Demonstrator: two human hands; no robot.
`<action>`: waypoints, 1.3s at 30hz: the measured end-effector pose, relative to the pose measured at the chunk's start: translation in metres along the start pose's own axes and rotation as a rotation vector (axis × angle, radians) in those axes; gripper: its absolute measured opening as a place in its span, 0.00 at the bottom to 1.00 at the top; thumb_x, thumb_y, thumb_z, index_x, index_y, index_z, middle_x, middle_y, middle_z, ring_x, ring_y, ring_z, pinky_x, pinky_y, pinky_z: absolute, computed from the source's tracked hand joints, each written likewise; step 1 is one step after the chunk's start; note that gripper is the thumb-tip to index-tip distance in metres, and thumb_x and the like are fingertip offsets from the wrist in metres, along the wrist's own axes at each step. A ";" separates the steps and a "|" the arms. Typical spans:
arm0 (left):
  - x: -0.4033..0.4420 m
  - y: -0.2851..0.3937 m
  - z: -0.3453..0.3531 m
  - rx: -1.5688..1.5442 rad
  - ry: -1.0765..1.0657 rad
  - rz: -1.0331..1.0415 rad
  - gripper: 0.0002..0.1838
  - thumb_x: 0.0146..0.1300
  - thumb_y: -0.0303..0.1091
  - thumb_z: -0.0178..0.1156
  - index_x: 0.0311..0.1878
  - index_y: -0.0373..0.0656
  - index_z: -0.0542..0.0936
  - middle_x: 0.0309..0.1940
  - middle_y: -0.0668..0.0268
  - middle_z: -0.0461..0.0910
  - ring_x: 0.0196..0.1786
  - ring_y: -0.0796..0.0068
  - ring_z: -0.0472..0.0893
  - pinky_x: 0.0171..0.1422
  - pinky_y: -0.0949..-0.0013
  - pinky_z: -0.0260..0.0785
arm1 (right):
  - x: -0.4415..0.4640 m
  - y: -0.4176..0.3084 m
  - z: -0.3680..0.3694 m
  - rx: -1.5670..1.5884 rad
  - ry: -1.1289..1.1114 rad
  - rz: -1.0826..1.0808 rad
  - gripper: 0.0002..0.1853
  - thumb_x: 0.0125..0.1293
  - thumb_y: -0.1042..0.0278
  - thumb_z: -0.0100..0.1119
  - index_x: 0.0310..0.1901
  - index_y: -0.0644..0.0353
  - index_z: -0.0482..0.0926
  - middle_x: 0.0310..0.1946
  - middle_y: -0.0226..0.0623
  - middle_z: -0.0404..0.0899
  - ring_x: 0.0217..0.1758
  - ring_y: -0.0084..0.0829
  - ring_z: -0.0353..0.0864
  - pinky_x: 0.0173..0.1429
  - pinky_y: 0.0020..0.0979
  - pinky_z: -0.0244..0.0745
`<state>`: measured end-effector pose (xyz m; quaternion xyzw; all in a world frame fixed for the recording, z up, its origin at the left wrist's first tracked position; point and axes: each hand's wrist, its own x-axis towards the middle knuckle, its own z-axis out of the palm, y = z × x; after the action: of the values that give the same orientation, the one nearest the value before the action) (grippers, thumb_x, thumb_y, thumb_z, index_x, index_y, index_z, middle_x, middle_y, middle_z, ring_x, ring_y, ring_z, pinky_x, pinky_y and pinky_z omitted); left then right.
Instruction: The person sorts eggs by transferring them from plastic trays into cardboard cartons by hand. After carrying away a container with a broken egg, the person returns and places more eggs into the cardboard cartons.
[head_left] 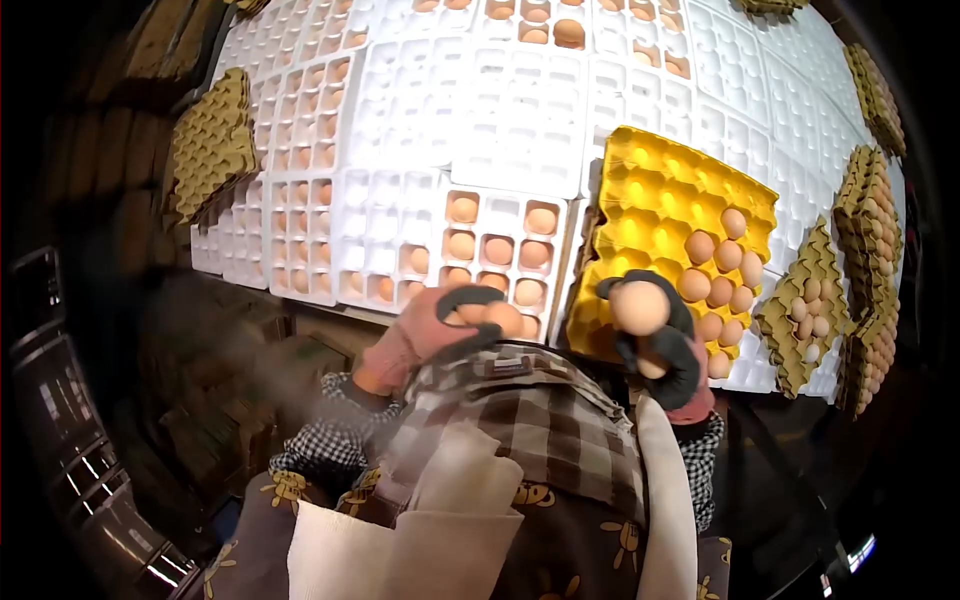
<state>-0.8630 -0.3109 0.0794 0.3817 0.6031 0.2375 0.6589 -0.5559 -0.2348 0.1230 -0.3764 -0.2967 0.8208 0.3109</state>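
Note:
My left hand [440,325], in a pink and dark grey glove, is closed around brown eggs [504,319] at the near edge of a white foam tray [507,215]. Several cells of that tray hold eggs. My right hand [680,362], gloved the same way, grips an egg [640,307] over the near side of a yellow egg tray [640,215]. A second egg [652,367] shows lower in its fingers. Loose eggs [720,291] sit in the right part of the yellow tray, while its left cells hold none. My palms are hidden.
White foam trays [520,120] cover the table, some with eggs. A stack of brown pulp trays [213,147] stands at the left. On the right are a pulp tray [798,355] with several eggs and taller egg-filled stacks [868,220]. The table's near edge touches my checked apron [530,420].

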 end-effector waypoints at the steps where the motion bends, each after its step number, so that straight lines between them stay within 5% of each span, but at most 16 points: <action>1: -0.007 -0.044 -0.030 0.211 0.264 0.187 0.27 0.51 0.39 0.75 0.56 0.44 0.82 0.46 0.59 0.85 0.50 0.66 0.84 0.56 0.66 0.76 | 0.015 0.012 0.026 -0.115 0.033 0.057 0.32 0.58 0.58 0.69 0.63 0.64 0.73 0.51 0.43 0.80 0.41 0.26 0.79 0.40 0.27 0.75; 3: -0.035 -0.051 -0.065 0.716 0.674 0.035 0.27 0.52 0.34 0.75 0.57 0.44 0.81 0.50 0.59 0.79 0.47 0.66 0.84 0.52 0.65 0.78 | 0.048 0.048 0.062 -0.368 0.055 0.006 0.29 0.53 0.65 0.75 0.57 0.64 0.79 0.48 0.39 0.83 0.43 0.26 0.81 0.45 0.27 0.77; 4: -0.039 -0.071 -0.089 0.843 0.758 0.030 0.31 0.48 0.47 0.75 0.58 0.56 0.81 0.57 0.61 0.74 0.49 0.59 0.82 0.52 0.60 0.77 | 0.062 0.073 0.072 -0.497 0.055 -0.100 0.28 0.51 0.67 0.77 0.55 0.63 0.81 0.48 0.37 0.83 0.44 0.29 0.82 0.48 0.29 0.78; 6: -0.037 -0.068 -0.107 0.938 0.852 0.062 0.31 0.50 0.38 0.76 0.60 0.53 0.79 0.56 0.59 0.73 0.47 0.61 0.83 0.52 0.62 0.79 | 0.089 0.105 0.087 -0.890 0.076 -0.275 0.27 0.50 0.62 0.78 0.53 0.58 0.83 0.47 0.39 0.83 0.47 0.35 0.83 0.52 0.34 0.79; 10: -0.024 -0.062 -0.118 1.066 0.641 -0.058 0.30 0.51 0.48 0.73 0.60 0.58 0.80 0.57 0.57 0.73 0.49 0.57 0.82 0.52 0.60 0.78 | 0.126 0.140 0.132 -1.444 0.140 -0.387 0.31 0.50 0.54 0.75 0.58 0.45 0.80 0.57 0.42 0.71 0.51 0.43 0.81 0.53 0.40 0.79; 13: -0.019 -0.081 -0.117 0.893 0.611 0.162 0.28 0.57 0.44 0.68 0.62 0.55 0.77 0.59 0.58 0.73 0.54 0.57 0.81 0.54 0.58 0.77 | 0.166 0.156 0.155 -1.663 0.205 -0.233 0.34 0.50 0.53 0.75 0.62 0.39 0.76 0.61 0.47 0.66 0.52 0.44 0.81 0.52 0.42 0.79; 14: -0.017 -0.086 -0.117 0.889 0.610 0.167 0.28 0.57 0.44 0.68 0.62 0.55 0.77 0.59 0.58 0.73 0.54 0.57 0.81 0.54 0.58 0.77 | 0.176 0.160 0.158 -1.686 0.256 -0.146 0.30 0.52 0.55 0.72 0.60 0.38 0.78 0.61 0.46 0.68 0.52 0.43 0.81 0.52 0.41 0.79; 16: -0.013 -0.089 -0.123 0.976 0.687 0.209 0.27 0.59 0.42 0.66 0.62 0.51 0.77 0.58 0.59 0.74 0.55 0.58 0.81 0.55 0.58 0.77 | 0.181 0.166 0.172 -1.475 0.184 -0.506 0.27 0.55 0.56 0.70 0.59 0.38 0.80 0.62 0.44 0.69 0.53 0.43 0.82 0.52 0.41 0.79; 22: -0.020 -0.066 -0.146 1.116 0.500 -0.125 0.31 0.56 0.46 0.69 0.64 0.53 0.76 0.53 0.58 0.75 0.54 0.58 0.80 0.54 0.60 0.77 | 0.222 0.187 0.192 -1.589 0.061 -0.222 0.24 0.61 0.58 0.65 0.60 0.40 0.79 0.61 0.44 0.73 0.56 0.42 0.81 0.58 0.39 0.79; 24: -0.017 -0.078 -0.155 1.098 0.576 -0.094 0.32 0.54 0.46 0.71 0.64 0.54 0.77 0.51 0.55 0.75 0.55 0.57 0.80 0.54 0.58 0.77 | 0.235 0.183 0.182 -0.981 0.223 -0.383 0.26 0.60 0.62 0.66 0.62 0.45 0.78 0.57 0.44 0.74 0.57 0.42 0.80 0.59 0.38 0.78; 26: -0.010 -0.082 -0.156 0.998 0.610 -0.005 0.31 0.56 0.40 0.70 0.65 0.50 0.75 0.51 0.54 0.76 0.55 0.55 0.80 0.55 0.58 0.76 | 0.244 0.174 0.177 -0.922 0.347 -0.563 0.24 0.59 0.63 0.66 0.59 0.51 0.79 0.57 0.42 0.74 0.60 0.39 0.77 0.64 0.40 0.73; 28: 0.021 -0.107 -0.164 0.461 0.730 0.533 0.30 0.58 0.34 0.68 0.65 0.44 0.73 0.58 0.52 0.75 0.57 0.51 0.78 0.60 0.58 0.74 | 0.263 0.194 0.155 -1.577 0.404 -0.654 0.23 0.60 0.60 0.65 0.59 0.48 0.79 0.62 0.37 0.73 0.68 0.36 0.70 0.73 0.49 0.58; 29: 0.039 -0.115 -0.168 0.602 0.782 0.652 0.30 0.57 0.35 0.68 0.63 0.41 0.74 0.62 0.52 0.73 0.61 0.48 0.74 0.65 0.54 0.67 | 0.265 0.203 0.149 -1.669 0.340 -0.616 0.24 0.60 0.58 0.63 0.60 0.46 0.79 0.66 0.31 0.72 0.73 0.35 0.64 0.78 0.52 0.45; 34: 0.045 -0.114 -0.147 1.358 0.626 0.081 0.39 0.59 0.42 0.63 0.72 0.38 0.65 0.74 0.53 0.61 0.78 0.49 0.56 0.80 0.49 0.46 | 0.221 0.201 0.152 -1.433 0.318 -0.607 0.34 0.55 0.59 0.65 0.66 0.53 0.72 0.68 0.48 0.67 0.74 0.53 0.61 0.78 0.53 0.52; 37: 0.043 -0.114 -0.150 1.333 0.672 0.256 0.41 0.59 0.42 0.64 0.74 0.37 0.62 0.75 0.54 0.60 0.79 0.49 0.53 0.81 0.51 0.46 | 0.117 0.122 0.143 -1.356 0.381 -0.736 0.36 0.54 0.54 0.68 0.66 0.55 0.72 0.65 0.51 0.68 0.69 0.52 0.64 0.75 0.48 0.56; 39: 0.043 -0.115 -0.158 1.190 0.724 0.452 0.37 0.59 0.38 0.63 0.71 0.38 0.67 0.72 0.52 0.64 0.76 0.47 0.58 0.79 0.50 0.50 | 0.037 0.088 0.095 -1.353 0.954 -0.703 0.32 0.52 0.59 0.71 0.59 0.59 0.74 0.56 0.48 0.74 0.61 0.50 0.71 0.65 0.48 0.66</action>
<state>-1.0269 -0.3116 -0.0352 0.6878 0.7165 0.1111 0.0342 -0.6772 -0.2870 0.0949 -0.6673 -0.6542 0.0846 0.3459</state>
